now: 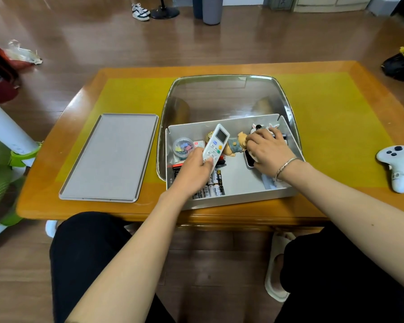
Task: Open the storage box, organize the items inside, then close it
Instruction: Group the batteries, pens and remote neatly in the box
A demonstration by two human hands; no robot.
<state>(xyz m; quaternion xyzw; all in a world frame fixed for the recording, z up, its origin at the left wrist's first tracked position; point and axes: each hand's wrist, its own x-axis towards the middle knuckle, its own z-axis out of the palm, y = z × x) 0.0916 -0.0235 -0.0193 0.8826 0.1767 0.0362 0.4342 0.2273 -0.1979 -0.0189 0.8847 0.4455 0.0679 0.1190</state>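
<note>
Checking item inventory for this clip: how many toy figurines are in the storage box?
2 visible. A bear-like figurine lies mid-box beside the remote; a white rabbit-eared one sits at the back wall, partly under the right hand. That hand may hide more.

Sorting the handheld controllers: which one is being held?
The white air-conditioner remote, gripped by the left hand over the storage box; the white game controller lies untouched on the table.

White box [231, 199]; white remote [216, 143] with yellow, green and blue buttons; grey lid [110, 157]; orange-brown tabletop [219, 67] under a yellow-green mat [324, 117]; multicoloured clips [183, 148]; white controller [398, 166].
</note>
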